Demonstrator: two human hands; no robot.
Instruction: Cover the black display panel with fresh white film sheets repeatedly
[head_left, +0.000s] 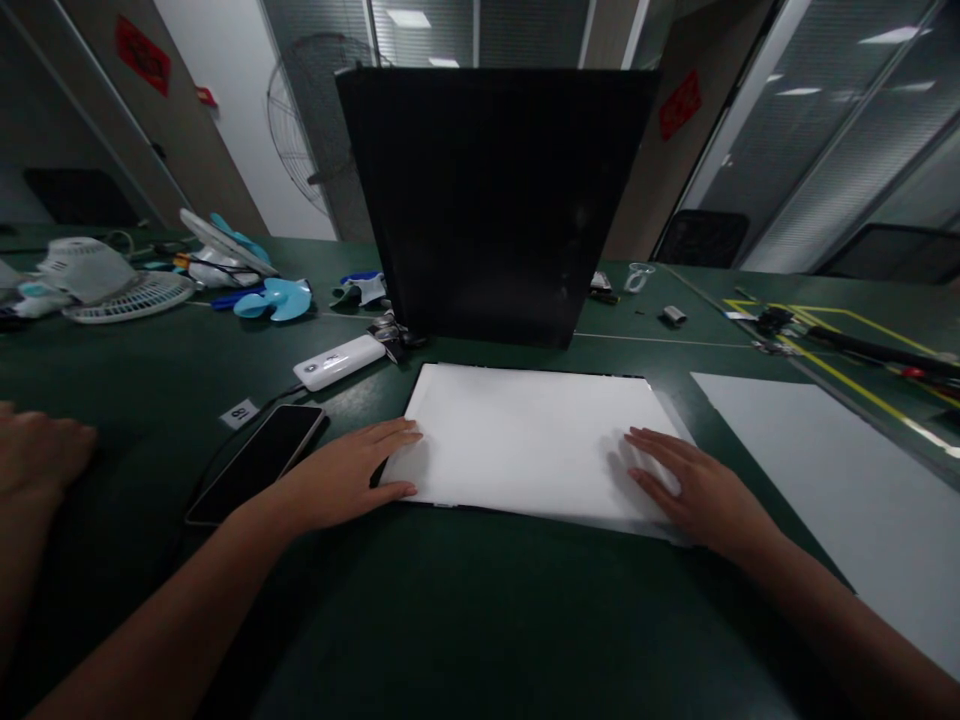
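A white rectangular sheet (525, 440) lies flat on a thin dark-edged panel on the green table, a little shifted to the right so that its right side overhangs. My left hand (345, 475) touches its left edge, thumb and fingers apart. Across from it, my right hand (686, 485) rests with spread fingers on the right edge. Neither hand is closed round the sheet. Behind the sheet stands a large black panel (495, 200), leaning slightly.
Left of my hands lie a smartphone (259, 465) and a white power bank (340, 362) with a cable. Another person's hand (41, 450) rests at the far left. Fan parts (135, 295) sit behind. A large white sheet (840, 460) covers the right side.
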